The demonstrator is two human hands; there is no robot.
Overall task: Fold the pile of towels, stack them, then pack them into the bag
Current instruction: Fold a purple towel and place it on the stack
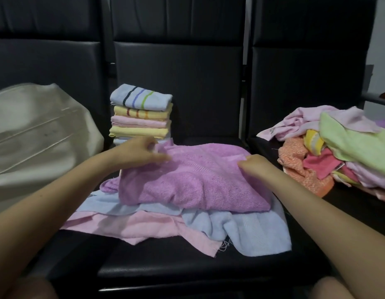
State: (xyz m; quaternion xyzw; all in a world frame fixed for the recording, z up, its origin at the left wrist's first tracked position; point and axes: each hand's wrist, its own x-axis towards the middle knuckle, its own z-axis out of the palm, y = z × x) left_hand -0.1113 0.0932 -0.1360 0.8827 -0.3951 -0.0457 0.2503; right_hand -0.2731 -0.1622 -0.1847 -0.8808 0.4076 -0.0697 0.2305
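Purple towel [193, 180], mid-fold, on black seat [165, 262].
Left hand [142, 153] pinches far-left corner; right hand [255, 166] grips far-right edge.

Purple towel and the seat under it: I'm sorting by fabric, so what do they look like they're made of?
The purple towel looks like cotton terry: a matte, nubbly looped pile with a flatter woven band across it. The seat looks like black leather or vinyl, which one I can't tell: smooth, with a faint sheen and padded, seamed panels.
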